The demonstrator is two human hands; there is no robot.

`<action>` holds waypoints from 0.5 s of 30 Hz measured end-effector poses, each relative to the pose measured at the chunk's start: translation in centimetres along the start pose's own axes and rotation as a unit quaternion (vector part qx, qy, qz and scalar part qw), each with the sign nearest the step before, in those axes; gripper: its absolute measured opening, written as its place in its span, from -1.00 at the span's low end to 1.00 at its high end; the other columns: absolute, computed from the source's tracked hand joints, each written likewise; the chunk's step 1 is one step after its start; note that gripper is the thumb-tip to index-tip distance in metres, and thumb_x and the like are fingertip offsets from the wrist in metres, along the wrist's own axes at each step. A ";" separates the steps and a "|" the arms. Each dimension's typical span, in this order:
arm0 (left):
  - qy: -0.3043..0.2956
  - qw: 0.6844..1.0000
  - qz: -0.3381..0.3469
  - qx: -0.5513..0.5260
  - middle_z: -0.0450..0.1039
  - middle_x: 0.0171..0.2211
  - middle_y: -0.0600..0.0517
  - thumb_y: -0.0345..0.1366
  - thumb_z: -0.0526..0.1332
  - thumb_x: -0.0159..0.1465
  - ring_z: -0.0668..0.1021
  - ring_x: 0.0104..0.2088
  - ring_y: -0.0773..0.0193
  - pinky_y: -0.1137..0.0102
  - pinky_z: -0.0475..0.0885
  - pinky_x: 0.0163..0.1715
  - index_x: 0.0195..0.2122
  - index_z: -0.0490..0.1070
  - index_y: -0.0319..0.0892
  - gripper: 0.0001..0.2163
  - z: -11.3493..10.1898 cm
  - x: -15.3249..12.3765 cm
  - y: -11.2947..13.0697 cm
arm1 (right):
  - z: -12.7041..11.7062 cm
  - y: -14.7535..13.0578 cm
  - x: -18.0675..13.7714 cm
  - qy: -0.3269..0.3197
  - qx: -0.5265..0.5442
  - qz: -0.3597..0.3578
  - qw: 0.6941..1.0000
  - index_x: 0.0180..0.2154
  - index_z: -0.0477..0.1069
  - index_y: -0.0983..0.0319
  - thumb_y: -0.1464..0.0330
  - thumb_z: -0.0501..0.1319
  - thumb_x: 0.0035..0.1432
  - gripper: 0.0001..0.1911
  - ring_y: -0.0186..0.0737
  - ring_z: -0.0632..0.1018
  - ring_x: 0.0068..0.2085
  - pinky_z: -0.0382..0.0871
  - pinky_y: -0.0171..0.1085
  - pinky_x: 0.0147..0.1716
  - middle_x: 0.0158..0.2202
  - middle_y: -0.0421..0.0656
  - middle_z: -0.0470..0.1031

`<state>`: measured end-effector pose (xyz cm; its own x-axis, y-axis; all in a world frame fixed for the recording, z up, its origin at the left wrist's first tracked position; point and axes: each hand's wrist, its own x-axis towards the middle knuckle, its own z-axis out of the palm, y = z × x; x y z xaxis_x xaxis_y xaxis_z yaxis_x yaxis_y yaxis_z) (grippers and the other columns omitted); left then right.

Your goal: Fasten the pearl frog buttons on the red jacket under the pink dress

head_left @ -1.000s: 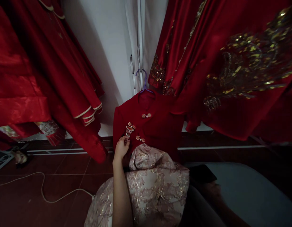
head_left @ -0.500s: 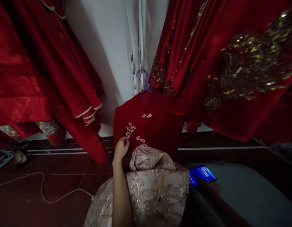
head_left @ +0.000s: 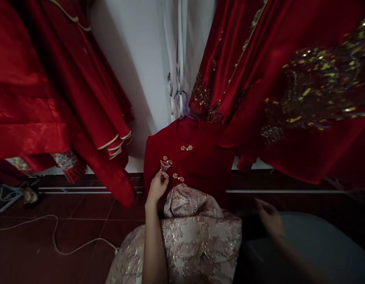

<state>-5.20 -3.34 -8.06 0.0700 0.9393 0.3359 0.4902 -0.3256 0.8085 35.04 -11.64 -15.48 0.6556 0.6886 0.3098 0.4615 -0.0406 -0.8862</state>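
Observation:
A red jacket [head_left: 206, 157] hangs on a purple hanger [head_left: 185, 112]. Pearl-and-gold flower clasps [head_left: 187, 148] decorate its front. My left hand [head_left: 158, 187] is closed, thumb and finger pinching the lower end of a fan-shaped tasselled brooch [head_left: 164, 163] on the jacket's chest. Folds of pale pink-gold brocade fabric [head_left: 200, 236] lie below, under my left forearm. Off to the right, over a grey seat [head_left: 315, 232], is my right hand [head_left: 271, 219], somewhat blurred. Its fingers stretch leftward and I see nothing in them.
Red garments [head_left: 90, 86] hang at the left, and sequined red garments [head_left: 315, 90] at the right. A white metal rack [head_left: 176, 51] stands against the wall. A white cable [head_left: 79, 250] runs across the tiled floor.
My right hand has come away from the lit phone and risen; the bright screen no longer shows. The left hand stays at the brooch, and the whole view has shifted slightly.

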 end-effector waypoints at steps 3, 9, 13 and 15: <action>-0.033 0.999 0.023 -0.022 0.43 -0.33 0.03 -0.38 0.09 0.15 0.47 -0.35 0.39 0.47 0.36 -0.28 -0.33 0.36 -0.19 -0.90 0.4 0.1 1.4 | 4.5 -7.0 -1.1 -0.106 0.071 -0.042 0.991 -0.28 0.39 0.18 0.21 0.15 -0.02 -0.74 -0.14 0.47 -0.33 0.33 -0.15 -0.32 -0.27 -0.01 0.46; -0.046 0.998 0.053 0.008 0.40 -0.28 0.03 -0.42 0.17 0.08 0.45 -0.32 0.36 0.45 0.36 -0.25 -0.26 0.41 -0.16 -0.82 1.1 0.2 3.1 | 12.2 -19.0 -6.0 -0.232 0.128 -0.191 0.945 -0.32 0.38 0.18 0.35 0.08 0.07 -0.86 -0.22 0.42 -0.34 0.33 -0.25 -0.36 -0.32 -0.11 0.40; -0.044 0.997 0.053 0.038 0.39 -0.31 0.05 -0.39 0.20 0.07 0.45 -0.30 0.34 0.44 0.35 -0.23 -0.28 0.42 -0.14 -0.84 1.1 0.2 3.3 | 15.6 -19.2 -8.4 -0.262 0.105 -0.240 0.929 -0.32 0.37 0.17 0.41 0.07 0.05 -0.85 -0.21 0.41 -0.32 0.34 -0.22 -0.31 -0.32 -0.12 0.36; -0.041 0.997 0.054 0.041 0.39 -0.31 0.05 -0.39 0.19 0.09 0.45 -0.30 0.34 0.44 0.35 -0.23 -0.29 0.43 -0.13 -0.85 1.0 0.2 3.2 | 16.6 -18.1 -9.0 -0.239 0.105 -0.251 0.932 -0.32 0.36 0.17 0.43 0.05 0.06 -0.84 -0.18 0.41 -0.24 0.33 -0.18 -0.22 -0.28 -0.10 0.35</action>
<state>-2.70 -4.11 -5.90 0.1955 0.9057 0.3762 0.5449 -0.4193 0.7261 10.88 -5.13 -7.99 0.0244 0.8285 0.5594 0.4783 0.4817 -0.7343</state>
